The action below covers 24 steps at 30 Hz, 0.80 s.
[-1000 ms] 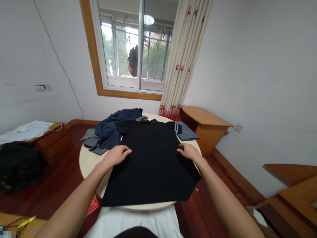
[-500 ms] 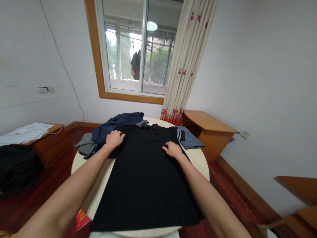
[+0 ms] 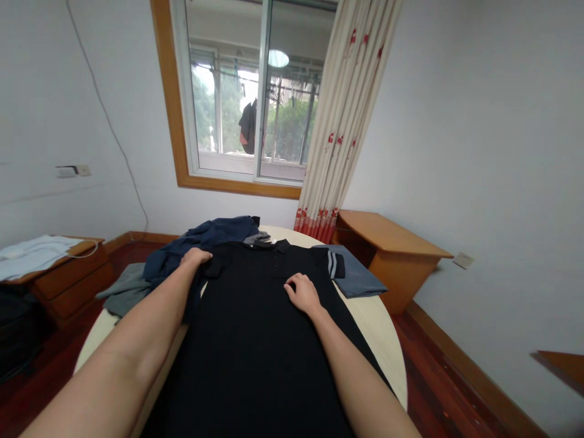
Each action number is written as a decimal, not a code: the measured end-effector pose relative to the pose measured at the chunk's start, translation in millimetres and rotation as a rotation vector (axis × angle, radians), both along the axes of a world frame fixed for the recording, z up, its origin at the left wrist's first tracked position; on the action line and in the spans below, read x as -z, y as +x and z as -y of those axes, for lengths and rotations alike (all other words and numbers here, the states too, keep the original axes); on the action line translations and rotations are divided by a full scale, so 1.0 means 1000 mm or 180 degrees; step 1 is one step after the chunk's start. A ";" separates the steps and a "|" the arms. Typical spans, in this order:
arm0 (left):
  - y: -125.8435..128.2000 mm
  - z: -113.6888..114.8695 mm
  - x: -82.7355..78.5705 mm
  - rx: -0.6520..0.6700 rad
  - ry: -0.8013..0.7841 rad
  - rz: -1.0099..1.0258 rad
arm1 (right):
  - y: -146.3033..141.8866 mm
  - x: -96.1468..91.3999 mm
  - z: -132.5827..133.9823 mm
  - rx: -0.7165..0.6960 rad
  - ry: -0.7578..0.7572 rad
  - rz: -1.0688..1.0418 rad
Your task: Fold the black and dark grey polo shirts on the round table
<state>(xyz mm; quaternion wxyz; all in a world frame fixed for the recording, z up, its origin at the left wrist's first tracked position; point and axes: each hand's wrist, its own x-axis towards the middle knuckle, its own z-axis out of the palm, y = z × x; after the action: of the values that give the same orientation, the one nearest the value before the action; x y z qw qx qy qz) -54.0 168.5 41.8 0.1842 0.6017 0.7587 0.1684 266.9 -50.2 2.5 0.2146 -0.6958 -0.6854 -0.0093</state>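
A black polo shirt (image 3: 269, 340) lies spread over a round table, its collar at the far end and its buttons facing up. Two grey stripes cross the cuff of its right-hand sleeve (image 3: 336, 265). At the outer edge of the opposite sleeve is my left hand (image 3: 196, 258), its fingers closed on the cloth. My right hand (image 3: 303, 293) rests on the chest of the shirt below the buttons, fingers loosely bent and apart, with nothing in it.
Dark blue clothing (image 3: 182, 237) and a grey garment (image 3: 125, 289) are heaped at the table's left. A folded grey-blue cloth (image 3: 360, 277) lies by the striped sleeve. A wooden desk (image 3: 392, 234) stands beyond the pale table (image 3: 387, 328); a drawer cabinet (image 3: 68, 274) is at left.
My left hand has moved outward to the left, to the sleeve's edge. My right hand has shifted slightly inward and toward me over the shirt. The view has come closer to the table.
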 end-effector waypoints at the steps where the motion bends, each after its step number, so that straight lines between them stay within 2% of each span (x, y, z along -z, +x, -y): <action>1: 0.001 -0.003 0.000 -0.0037 0.0023 0.0004 | 0.002 0.001 0.000 -0.0040 0.0000 -0.0094; 5: 0.003 -0.004 -0.001 -0.0076 0.0240 0.0123 | 0.007 0.003 0.000 -0.0146 0.0031 -0.0309; 12: -0.009 0.010 -0.005 -0.0224 0.0739 0.0362 | 0.012 0.008 -0.004 -0.0201 0.0052 -0.0451; 21: -0.005 0.014 -0.004 -0.0074 0.0938 0.0720 | 0.015 0.010 -0.003 -0.0276 0.0034 -0.0482; 24: -0.007 0.014 -0.008 0.0146 0.0957 0.0630 | 0.015 0.009 -0.003 -0.0288 0.0024 -0.0492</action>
<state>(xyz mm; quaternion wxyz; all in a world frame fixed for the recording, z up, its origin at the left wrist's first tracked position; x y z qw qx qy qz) -61.4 154.9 49.7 0.1698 0.6202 0.6892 0.3340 281.8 -47.7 -6.9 0.2697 -0.6619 -0.6975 0.0516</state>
